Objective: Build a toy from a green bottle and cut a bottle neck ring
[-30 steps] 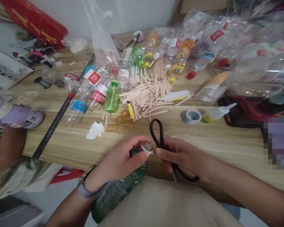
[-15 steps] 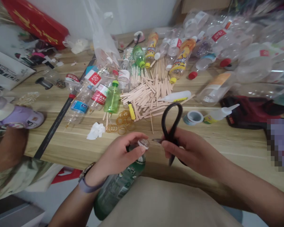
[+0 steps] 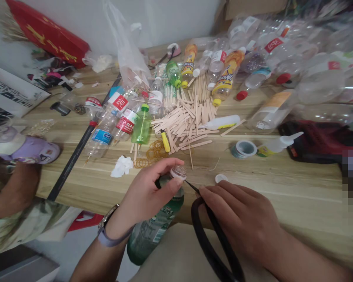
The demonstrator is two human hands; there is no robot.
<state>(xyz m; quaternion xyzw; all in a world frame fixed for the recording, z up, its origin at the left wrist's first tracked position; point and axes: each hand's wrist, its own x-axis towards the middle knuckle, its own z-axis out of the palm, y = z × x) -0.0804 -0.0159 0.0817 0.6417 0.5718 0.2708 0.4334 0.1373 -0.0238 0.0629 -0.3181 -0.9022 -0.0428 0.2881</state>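
My left hand (image 3: pixel 148 192) is wrapped round the neck of a green plastic bottle (image 3: pixel 155 225), which leans tilted at the table's front edge. The bottle's clear mouth with a white ring shows between thumb and forefinger. Black-handled scissors (image 3: pixel 217 243) are in my right hand (image 3: pixel 241 219), gripped near the blades, with the looped handles hanging down toward me. The dark blade tip is at the white ring of the bottle mouth; whether it touches is hard to tell. Beside my right fingers lies a small white cap (image 3: pixel 221 178).
Wooden sticks (image 3: pixel 191 121), rubber bands (image 3: pixel 155 150), a tape roll (image 3: pixel 244 149) and a glue bottle (image 3: pixel 275 145) lie on the table (image 3: pixel 306 196). Empty bottles (image 3: pixel 308 74) are heaped at the back right. Another person's arm (image 3: pixel 17 188) is at the left, by a purple bottle (image 3: pixel 39 149).
My right hand has turned the scissors over, handles now downward, and brought the tip to the bottle mouth. The white cap has come into view. My left hand still holds the bottle.
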